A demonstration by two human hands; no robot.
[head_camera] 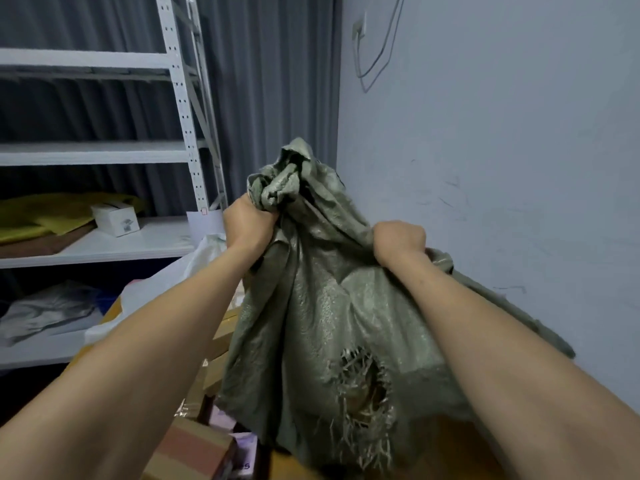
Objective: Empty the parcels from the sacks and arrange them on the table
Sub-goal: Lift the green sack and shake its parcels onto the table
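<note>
A grey-green woven sack (311,306) hangs in front of me, held up by its bunched fabric. My left hand (247,225) grips a twisted wad of it near the top. My right hand (398,240) grips another fold further right. A frayed hole (363,379) gapes low in the sack's front. Cardboard parcels (194,448) lie below at the bottom left, partly hidden by my left arm and the sack. A strip of the wooden table (446,441) shows under the sack.
White metal shelving (104,154) stands at the left, holding a small white box (116,220), yellow fabric and a grey bag. A white sack (162,282) lies behind my left arm. A grey wall (519,168) is close on the right.
</note>
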